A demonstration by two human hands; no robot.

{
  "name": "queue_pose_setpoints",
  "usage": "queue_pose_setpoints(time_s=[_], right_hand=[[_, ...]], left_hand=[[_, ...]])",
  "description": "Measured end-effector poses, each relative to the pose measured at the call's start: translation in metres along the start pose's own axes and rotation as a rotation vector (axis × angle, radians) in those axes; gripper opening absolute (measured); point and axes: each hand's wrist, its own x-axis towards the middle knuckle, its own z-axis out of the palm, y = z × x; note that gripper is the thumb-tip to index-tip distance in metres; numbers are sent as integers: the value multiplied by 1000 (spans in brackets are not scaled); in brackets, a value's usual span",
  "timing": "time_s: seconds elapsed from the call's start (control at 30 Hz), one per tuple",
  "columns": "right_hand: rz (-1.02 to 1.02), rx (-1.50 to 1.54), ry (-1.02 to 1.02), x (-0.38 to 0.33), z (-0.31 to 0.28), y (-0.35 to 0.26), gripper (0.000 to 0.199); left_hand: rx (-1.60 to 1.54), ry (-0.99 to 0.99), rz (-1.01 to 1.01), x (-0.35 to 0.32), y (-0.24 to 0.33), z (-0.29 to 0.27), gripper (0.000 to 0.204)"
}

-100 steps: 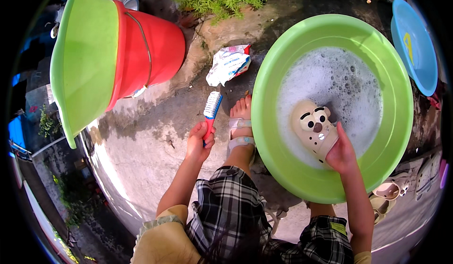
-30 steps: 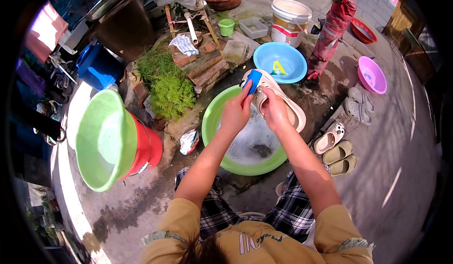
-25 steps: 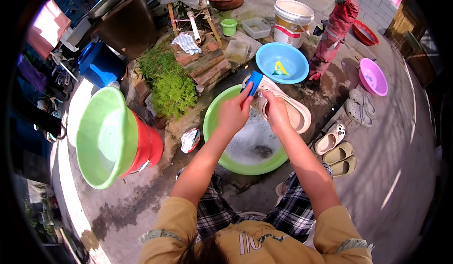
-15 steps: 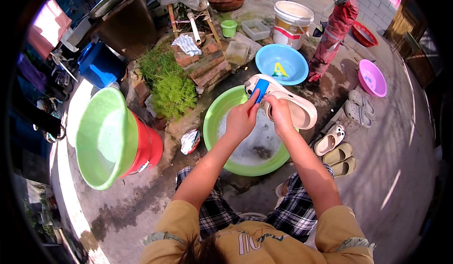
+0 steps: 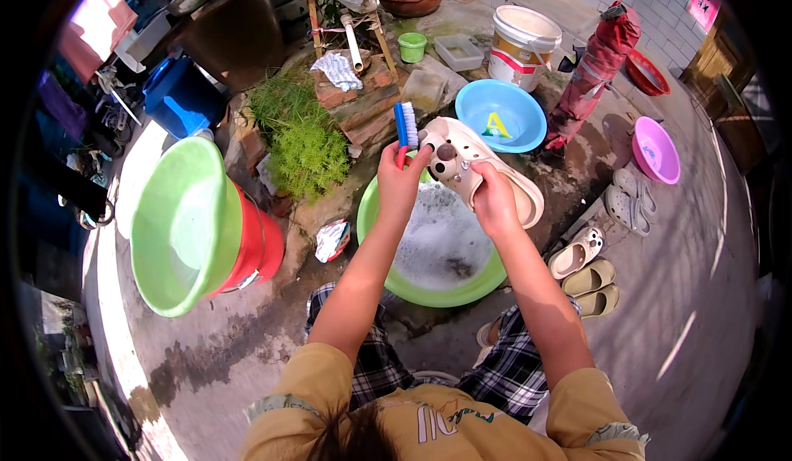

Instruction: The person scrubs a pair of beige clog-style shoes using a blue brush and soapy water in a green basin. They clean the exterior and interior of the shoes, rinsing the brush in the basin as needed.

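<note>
My left hand [image 5: 401, 182] is closed round the red handle of a scrubbing brush [image 5: 406, 129] with a blue back and white bristles. The brush stands upright just left of a cream clog [image 5: 516, 187] with holes and dark round charms on its toe. My right hand [image 5: 497, 201] grips the clog by its side, the thumb on the upper near the strap. Below both hands is a green basin [image 5: 458, 296] of sudsy grey water [image 5: 437, 242]. The left thumb reaches toward the clog's toe; whether it touches is hard to tell.
A blue basin [image 5: 528, 141] stands beyond the clog. Other clogs [image 5: 577, 252] and olive slippers [image 5: 591, 276] lie at right, near a pink basin [image 5: 670, 164]. At left a green tub [image 5: 148, 251] leans on a red bucket [image 5: 262, 242]. Bricks [image 5: 363, 115] and plants [image 5: 309, 160] lie ahead.
The brush has come off the clog, moved left and turned upright, its bristles now showing. The clog has tilted so its charmed toe shows more.
</note>
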Motion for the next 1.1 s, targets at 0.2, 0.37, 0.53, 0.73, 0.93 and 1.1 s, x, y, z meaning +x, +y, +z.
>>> queue_pose_setpoints(time_s=[0.2,0.37,0.53,0.73,0.93,1.1], right_hand=[[11,-46,-182,-17,6,-14,20],[142,26,-287,-17,-5,-17,28],[175,-169,-253,-13,-12,-10,35],[-106,-442,-116,-12,-1,-7,29],[-266,-745,-143,-12,7,-4,57],[-225,-696,-178,-14,3,-5,60]], left_hand=[[-37,-143,180,-2,4,-13,33],[-44,-271,288,-9,24,-15,30],[282,-296,516,-5,27,-20,35],[576,-257,511,-9,24,-13,45],[846,-72,604,-30,12,0,44],[692,-204,742,-36,-5,3,41]])
